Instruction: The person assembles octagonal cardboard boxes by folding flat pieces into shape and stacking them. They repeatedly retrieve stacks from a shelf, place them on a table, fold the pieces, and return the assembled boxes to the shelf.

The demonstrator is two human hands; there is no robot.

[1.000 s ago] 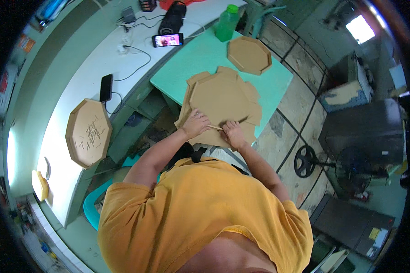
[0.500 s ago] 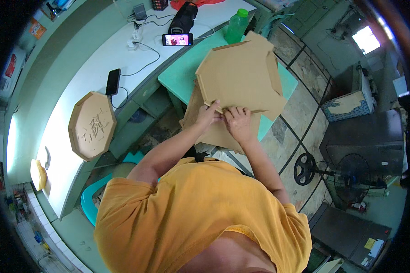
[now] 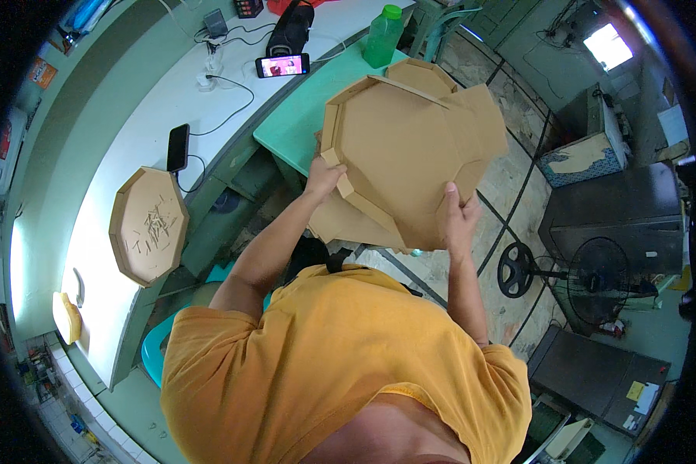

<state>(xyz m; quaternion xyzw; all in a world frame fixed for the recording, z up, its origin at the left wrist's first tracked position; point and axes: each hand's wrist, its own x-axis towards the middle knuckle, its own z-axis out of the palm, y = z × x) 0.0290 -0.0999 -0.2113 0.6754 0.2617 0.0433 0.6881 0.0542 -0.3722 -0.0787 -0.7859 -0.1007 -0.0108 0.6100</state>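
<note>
An octagonal cardboard box point(image 3: 394, 147), brown and partly folded, is held up in front of me by both hands. Its left and near walls stand raised, while a flat flap point(image 3: 479, 124) sticks out at its right. My left hand point(image 3: 324, 176) grips the left wall near its lower corner, fingers hidden behind the board. On the right edge, my right hand point(image 3: 459, 216) is closed with the thumb on top. Below the box, more cardboard point(image 3: 344, 220) shows, and another octagonal piece point(image 3: 424, 76) lies beyond it on the green table point(image 3: 294, 127).
On the white counter at left lies an octagonal tray point(image 3: 124, 259) holding small brown scraps. A black phone point(image 3: 178, 147), a lit phone point(image 3: 283, 66) and cables are farther along. A green bottle point(image 3: 383, 39) stands at the back; a fan point(image 3: 595, 282) stands at right.
Both hands were together at the box's near edge; now they are apart, one on each side. The box has been lifted and turned, uncovering the octagonal piece behind it.
</note>
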